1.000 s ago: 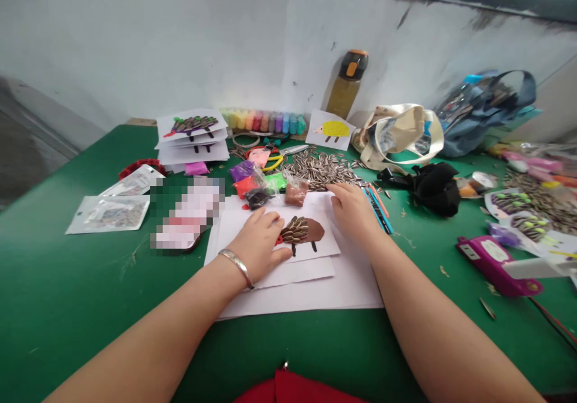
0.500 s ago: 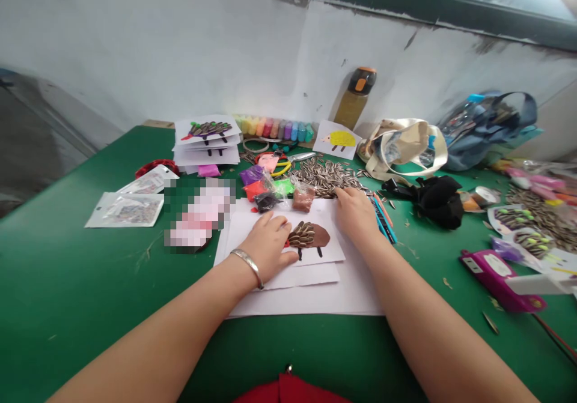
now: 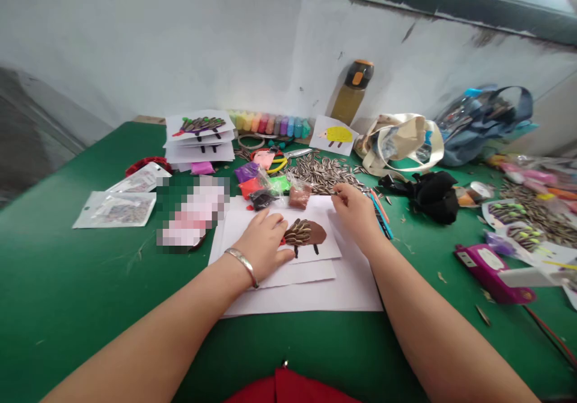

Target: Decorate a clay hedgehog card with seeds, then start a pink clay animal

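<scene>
Behind and left of the brown hedgehog (image 3: 306, 233), a stack of sheets (image 3: 198, 151) shows a seed-covered figure (image 3: 202, 122) on top. Your left hand (image 3: 265, 241) lies on the paper (image 3: 311, 295) at the hedgehog's left end, thumb and fingers apart, gripping nothing visible. Overlapping seeds (image 3: 297, 233) cover roughly the left half of the hedgehog's body; the right half is bare brown, so the piece looks about half done, its black legs (image 3: 316, 249) in place. Behind the hedgehog spreads a heap of loose seeds (image 3: 322, 170) (supplies look ample). Your right hand (image 3: 354, 211) sits just right of the hedgehog, fingers curled together near the heap; I cannot tell whether the fingertips hold a seed. Well right of the hedgehog lie other seed-covered, green-dotted figures (image 3: 509, 212).
</scene>
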A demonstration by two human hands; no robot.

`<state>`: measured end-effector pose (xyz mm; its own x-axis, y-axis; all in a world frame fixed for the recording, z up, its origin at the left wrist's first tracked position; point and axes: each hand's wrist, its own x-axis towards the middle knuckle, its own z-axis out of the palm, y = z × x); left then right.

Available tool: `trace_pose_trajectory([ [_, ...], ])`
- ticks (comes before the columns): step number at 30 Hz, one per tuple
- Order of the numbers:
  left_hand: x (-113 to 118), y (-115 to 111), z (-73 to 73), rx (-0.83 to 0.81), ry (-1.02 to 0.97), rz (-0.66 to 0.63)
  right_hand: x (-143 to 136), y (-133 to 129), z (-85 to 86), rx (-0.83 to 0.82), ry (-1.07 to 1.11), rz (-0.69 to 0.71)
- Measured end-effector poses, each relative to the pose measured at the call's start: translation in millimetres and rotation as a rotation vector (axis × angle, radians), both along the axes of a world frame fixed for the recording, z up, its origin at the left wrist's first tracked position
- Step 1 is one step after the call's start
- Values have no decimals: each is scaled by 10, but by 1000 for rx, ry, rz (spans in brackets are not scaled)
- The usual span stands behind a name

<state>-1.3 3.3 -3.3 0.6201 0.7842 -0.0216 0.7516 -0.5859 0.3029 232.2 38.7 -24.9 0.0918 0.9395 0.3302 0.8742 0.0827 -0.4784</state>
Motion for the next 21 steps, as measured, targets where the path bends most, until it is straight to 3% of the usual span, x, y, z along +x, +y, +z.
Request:
trace_pose_trajectory([
  [9,7,8,-6,10,2,-12,-230,-540,227,-225,285,277],
  [21,-4,17,-24,29,-26,-28,-249,-546,215,-313,219,428],
])
